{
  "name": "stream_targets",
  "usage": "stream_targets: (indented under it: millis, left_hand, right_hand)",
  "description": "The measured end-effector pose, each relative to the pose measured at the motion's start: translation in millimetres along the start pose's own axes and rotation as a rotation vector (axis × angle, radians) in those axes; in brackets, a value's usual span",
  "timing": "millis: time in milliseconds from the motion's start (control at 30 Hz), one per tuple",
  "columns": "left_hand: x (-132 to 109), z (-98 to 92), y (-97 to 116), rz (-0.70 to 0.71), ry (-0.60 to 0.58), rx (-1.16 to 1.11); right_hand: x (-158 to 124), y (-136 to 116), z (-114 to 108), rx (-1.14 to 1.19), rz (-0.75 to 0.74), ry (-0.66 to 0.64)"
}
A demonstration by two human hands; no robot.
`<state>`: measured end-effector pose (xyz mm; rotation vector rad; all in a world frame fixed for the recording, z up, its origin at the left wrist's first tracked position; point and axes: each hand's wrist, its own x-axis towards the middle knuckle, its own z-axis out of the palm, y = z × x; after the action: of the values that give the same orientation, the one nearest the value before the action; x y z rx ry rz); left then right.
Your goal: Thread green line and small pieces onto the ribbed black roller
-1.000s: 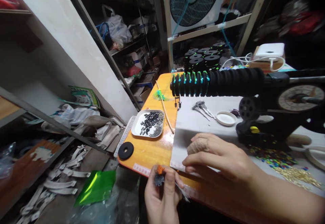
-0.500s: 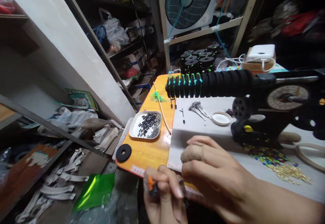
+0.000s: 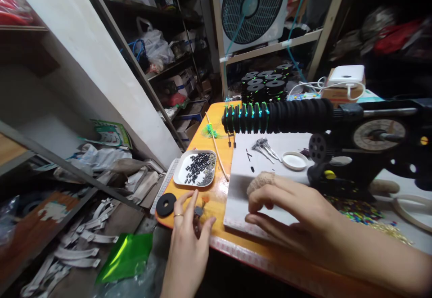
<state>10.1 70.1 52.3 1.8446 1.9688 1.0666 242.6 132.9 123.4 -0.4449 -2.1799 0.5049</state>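
My left hand (image 3: 189,239) reaches over the orange table with thumb and fingers apart. Beneath its fingertips lies a small bundle (image 3: 200,209) with orange and dark grey parts, too blurred to name. My right hand (image 3: 290,217) hovers over the white sheet's front part, fingers curled and thumb tip close to the index fingertip. Anything pinched there is too small to make out. Tan wrapping (image 3: 261,181) covers one of its fingers. Past my left hand stands a white tray (image 3: 177,175) of small black cylinders and metal bits. A black foam ring (image 3: 166,204) lies left of it.
A black machine (image 3: 351,158) with a row of black rings (image 3: 286,115) wound in green and blue line reaches across the right. A thin stick (image 3: 219,154), a shallow white dish (image 3: 294,160) and colourful beads (image 3: 361,210) lie around. A fan (image 3: 251,7) stands behind.
My left hand has let go of the orange-and-grey bundle, moved forward and left, and spread its fingers. My right hand has separated from it and shifted slightly right.
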Motion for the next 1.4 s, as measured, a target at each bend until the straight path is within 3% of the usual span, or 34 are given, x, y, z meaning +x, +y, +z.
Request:
stream_targets:
  millis: [167,300,400,533,633,767,933,1067,1267,1400]
  left_hand:
    - [-10,2.8,31,-0.052,0.258,-0.156]
    - [-13,9.0,48,-0.092,0.322,-0.371]
    - [-19,17.6,57,-0.234,0.269,-0.690]
    - [-27,32.7,76,-0.426,0.053,-1.355]
    - [-29,41.2,90,-0.565,-0.017,-1.556]
    - [-29,49.0,96,-0.638,0.014,-1.574]
    - [-31,55.7,88,-0.566,0.062,-1.335]
    - [-33,58.9,86,-0.530,0.233,-1.160]
    - [-33,60.8,91,-0.584,0.316,-1.347]
    - [-30,56.4,90,-0.451,0.342,-1.462]
  right_hand:
    - [-3,8,4,0.084,0.036,0.007]
    - [-5,11,4,0.040,0.034,0.025]
    - [-3,6,1,0.040,0.016,0.026]
    - [1,-4,2,0.105,0.039,0.087]
    - [0,-3,10,0.122,0.076,0.143]
    - [-3,6,16,0.117,0.042,0.132]
    - [-4,9,13,0.084,0.006,0.082]
    - [-5,2,13,0.097,0.079,0.080]
    - [-6,-3,17,0.123,0.066,0.087]
    - [-6,1,16,0.069,-0.002,0.027]
